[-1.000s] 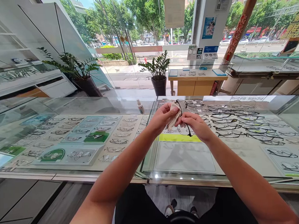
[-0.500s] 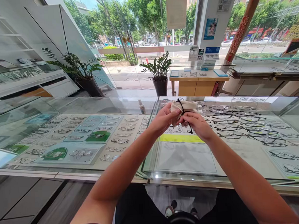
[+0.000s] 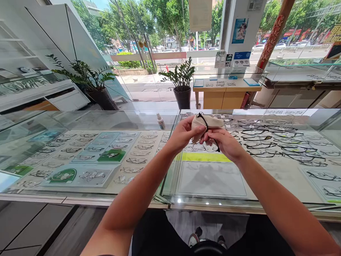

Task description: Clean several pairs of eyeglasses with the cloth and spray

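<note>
Above the glass counter, my left hand is closed on a crumpled cream cloth, its thumb pressed on the fabric. Dark-framed glasses lie against the cloth, the rim curving over it and a dark temple pointing down to the right. My right hand pinches the glasses from the right, with its fingertips close to those of my left hand. The lenses are mostly covered by the cloth and fingers.
Under the glass top several rows of glasses are laid out. A small spray bottle stands on the counter left of my hands. Beyond are a potted plant and a wooden display table.
Both hands, with the cloth and glasses, have shifted slightly left. The glasses' rim has tilted a little over the cloth.
</note>
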### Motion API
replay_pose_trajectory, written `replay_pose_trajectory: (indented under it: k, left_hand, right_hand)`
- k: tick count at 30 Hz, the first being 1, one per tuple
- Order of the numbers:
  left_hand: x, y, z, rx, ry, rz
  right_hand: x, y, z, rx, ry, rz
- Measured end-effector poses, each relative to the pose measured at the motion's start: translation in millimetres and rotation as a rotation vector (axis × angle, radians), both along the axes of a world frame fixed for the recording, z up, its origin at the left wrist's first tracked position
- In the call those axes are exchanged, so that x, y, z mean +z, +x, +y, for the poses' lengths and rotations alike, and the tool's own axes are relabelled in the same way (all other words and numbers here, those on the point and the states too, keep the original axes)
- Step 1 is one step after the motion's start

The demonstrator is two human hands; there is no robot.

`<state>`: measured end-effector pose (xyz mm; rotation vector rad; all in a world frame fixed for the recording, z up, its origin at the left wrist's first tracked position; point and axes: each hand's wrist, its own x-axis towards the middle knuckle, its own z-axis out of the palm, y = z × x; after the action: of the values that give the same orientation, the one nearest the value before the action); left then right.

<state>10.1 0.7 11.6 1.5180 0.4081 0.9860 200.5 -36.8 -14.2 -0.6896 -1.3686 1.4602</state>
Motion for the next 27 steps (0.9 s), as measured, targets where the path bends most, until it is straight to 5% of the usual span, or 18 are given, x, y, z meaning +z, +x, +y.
replay_pose_trajectory:
  k: [17, 27]
  left_hand:
    - [-6.4, 5, 0, 0.231, 0.035, -0.048]
    - [-1.5, -12, 14, -0.014, 0.036, 0.029]
  right_hand:
    - [-1.6, -6, -2, -0.040, 0.081, -0.113]
    - [5.0, 13, 3, -0.090, 0.061, -0.101]
